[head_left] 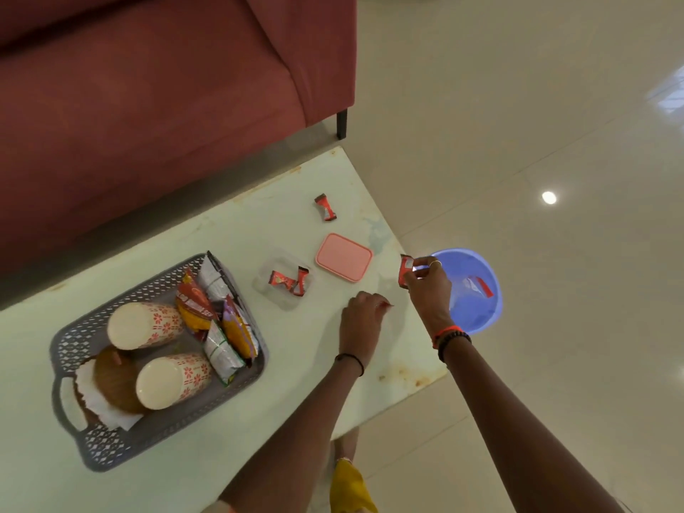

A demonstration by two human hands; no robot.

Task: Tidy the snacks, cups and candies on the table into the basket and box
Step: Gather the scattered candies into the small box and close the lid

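My right hand point(425, 286) pinches a red candy wrapper point(405, 270) at the table's right edge, just above the blue bin. My left hand point(361, 320) rests on the table with fingers curled and nothing visible in it. A clear box point(283, 303) holds two red candies point(288, 283); its pink lid point(343, 257) lies beside it. One more red candy point(325, 207) lies farther back on the table. The grey basket point(70, 342) at the left holds two paper cups point(144, 325), snack packets point(218, 320) and a brown round item on a paper liner.
A blue plastic bin point(485, 283) stands on the floor right of the table, with a wrapper inside. A dark red sofa point(148, 87) runs along the table's far side. The pale table point(222, 431) ends close to my right hand.
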